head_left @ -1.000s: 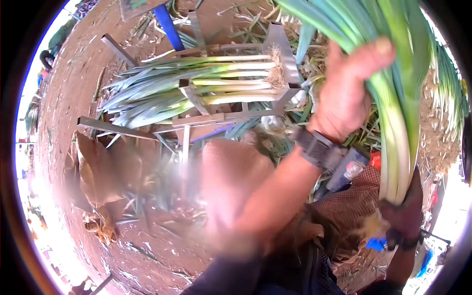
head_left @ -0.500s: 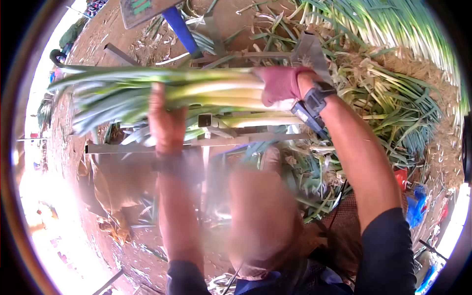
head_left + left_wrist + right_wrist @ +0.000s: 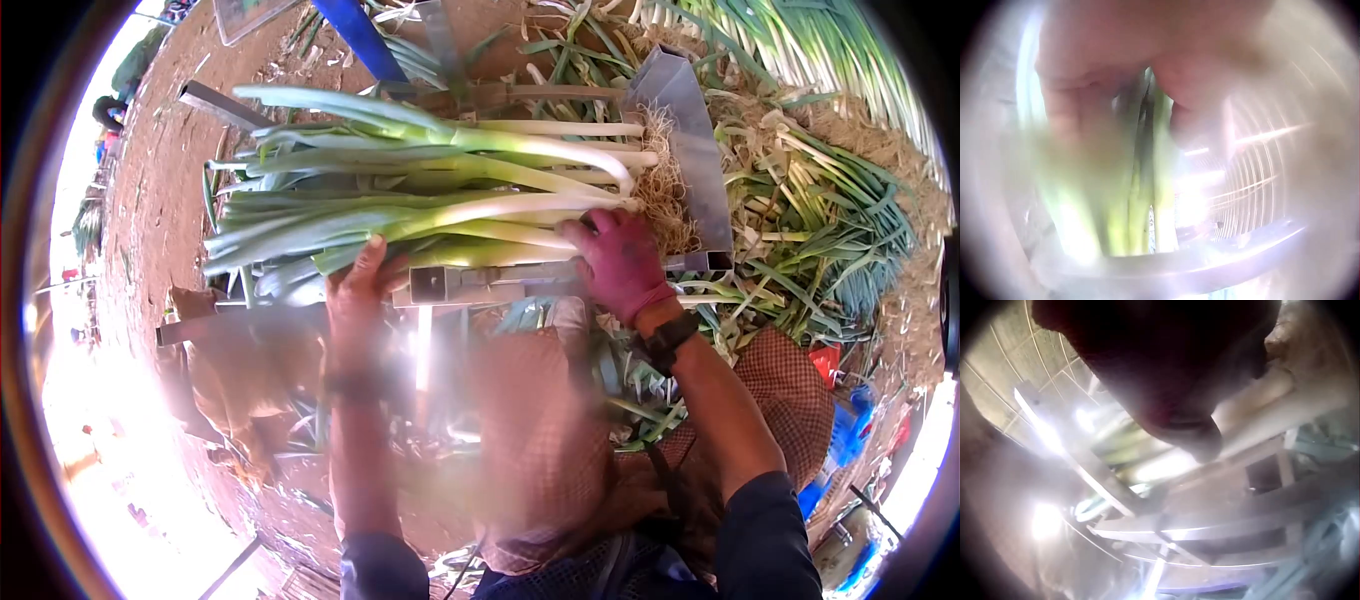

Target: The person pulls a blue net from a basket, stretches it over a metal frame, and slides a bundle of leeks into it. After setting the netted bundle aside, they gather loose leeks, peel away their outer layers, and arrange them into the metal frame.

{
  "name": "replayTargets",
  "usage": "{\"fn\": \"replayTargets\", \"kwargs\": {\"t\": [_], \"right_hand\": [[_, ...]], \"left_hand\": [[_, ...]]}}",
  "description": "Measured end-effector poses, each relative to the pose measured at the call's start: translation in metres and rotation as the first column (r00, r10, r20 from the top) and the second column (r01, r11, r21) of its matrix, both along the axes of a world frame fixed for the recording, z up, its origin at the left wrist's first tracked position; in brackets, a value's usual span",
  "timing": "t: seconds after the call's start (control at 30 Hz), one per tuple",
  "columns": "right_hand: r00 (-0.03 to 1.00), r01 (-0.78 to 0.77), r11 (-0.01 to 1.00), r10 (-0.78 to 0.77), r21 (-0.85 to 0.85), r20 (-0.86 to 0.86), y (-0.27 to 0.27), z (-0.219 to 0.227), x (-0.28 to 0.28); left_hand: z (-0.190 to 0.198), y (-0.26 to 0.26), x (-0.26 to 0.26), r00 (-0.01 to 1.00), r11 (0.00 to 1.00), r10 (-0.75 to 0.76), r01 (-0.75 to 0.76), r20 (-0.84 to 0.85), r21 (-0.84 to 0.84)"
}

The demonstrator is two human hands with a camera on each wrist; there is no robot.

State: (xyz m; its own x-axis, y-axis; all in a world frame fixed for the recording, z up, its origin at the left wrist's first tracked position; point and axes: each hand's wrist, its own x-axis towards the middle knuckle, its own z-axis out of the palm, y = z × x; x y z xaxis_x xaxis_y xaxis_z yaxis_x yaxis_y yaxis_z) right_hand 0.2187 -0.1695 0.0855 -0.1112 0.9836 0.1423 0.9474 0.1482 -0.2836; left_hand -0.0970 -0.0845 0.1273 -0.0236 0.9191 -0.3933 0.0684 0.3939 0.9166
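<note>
Long leeks (image 3: 500,208) lie side by side in a metal frame (image 3: 545,275), green leaves to the left and white stems with stringy roots (image 3: 665,190) to the right. At the frame's near side, my bare left hand (image 3: 358,290) grips the lower leaves, thumb uppermost. The left wrist view shows leek stalks (image 3: 1129,206) between its blurred fingers and thumb. My right hand (image 3: 622,262), in a maroon glove, curls its fingers on the lowest white stems close to the roots. In the right wrist view the dark glove (image 3: 1172,381) covers part of the stems (image 3: 1260,419).
A metal end plate (image 3: 695,150) stands beyond the roots. A blue bar (image 3: 358,38) rises behind the frame. Loose leeks (image 3: 820,215) are heaped on the ground at right, with a larger pile (image 3: 800,50) farther back. Brown sacking (image 3: 235,375) lies at lower left.
The leeks carried over the frame now lie in it on the others. Both hands have moved down to the near side, and the right hand has come from the far right since the earliest frame.
</note>
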Motion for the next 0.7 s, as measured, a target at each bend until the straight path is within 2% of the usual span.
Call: {"fn": "replayTargets", "kwargs": {"t": [0.07,0.1,0.13,0.17,0.2,0.23,0.27,0.3,0.33,0.4,0.43,0.47,0.53,0.57,0.63,0.7], "right_hand": [[0.998,-0.015,0.999,0.017,0.032,-0.053,0.004,-0.002,0.002],[1.0,-0.02,0.999,0.02,-0.025,0.013,0.007,0.0,0.001],[0.996,-0.022,0.997,0.028,-0.076,0.081,0.012,0.003,0.002],[0.996,-0.023,0.997,0.028,-0.069,0.079,0.016,0.006,0.004],[0.992,-0.017,0.999,0.022,-0.04,0.123,0.02,0.007,0.008],[0.987,-0.013,1.0,0.015,-0.014,0.162,0.023,0.008,0.012],[0.988,-0.017,1.0,0.019,-0.013,0.156,0.026,0.01,0.017],[0.992,0.048,0.999,-0.051,0.022,0.116,0.027,0.013,0.025],[0.99,0.117,0.992,-0.121,0.054,0.075,0.027,0.014,0.029],[0.988,0.146,0.989,-0.147,0.035,0.053,0.024,0.003,0.028],[0.989,0.133,0.989,-0.137,0.068,0.053,0.024,0.001,0.026],[0.991,0.118,0.988,-0.123,0.095,0.051,0.021,-0.002,0.024],[0.991,0.123,0.992,-0.125,0.034,0.05,0.012,-0.007,0.023],[0.992,0.12,0.992,-0.121,0.05,0.023,0.006,-0.01,0.022],[0.993,0.115,0.991,-0.115,0.067,-0.004,0.007,-0.012,0.022],[0.986,0.168,0.984,-0.169,0.057,0.001,0.011,-0.01,0.026]], "left_hand": [[0.017,0.005,-0.002,0.988,0.987,0.051,-0.027,-0.143,0.161],[0.021,0.011,-0.013,0.981,0.982,-0.041,0.075,-0.192,0.173],[0.024,0.015,-0.015,0.969,0.967,-0.041,0.1,-0.242,0.236],[0.028,0.024,-0.022,0.889,0.928,-0.107,0.25,-0.445,0.277],[0.033,0.032,-0.028,0.762,0.874,-0.144,0.397,-0.632,0.279],[0.043,0.034,-0.027,0.759,0.875,-0.14,0.395,-0.636,0.279],[0.057,0.035,-0.024,0.522,0.844,-0.027,0.469,-0.853,0.26],[0.064,0.037,-0.022,0.23,0.817,0.101,0.536,-0.968,0.213],[0.053,0.049,-0.039,0.303,0.701,0.166,0.633,-0.938,0.329],[0.028,0.063,-0.064,0.1,0.701,0.07,0.703,-0.993,0.12],[0.034,0.061,-0.062,0.006,0.679,0.03,0.734,-1.0,0.025],[0.033,0.06,-0.062,0.005,0.624,0.072,0.78,-0.997,0.049],[0.036,0.053,-0.06,-0.181,0.703,0.015,0.702,-0.983,-0.118],[0.031,0.052,-0.063,-0.183,0.702,0.01,0.701,-0.983,-0.124],[0.025,0.052,-0.067,-0.031,0.5,0.198,0.863,-0.98,0.074],[0.033,0.056,-0.065,-0.002,0.515,0.207,0.85,-0.978,0.108]]}}
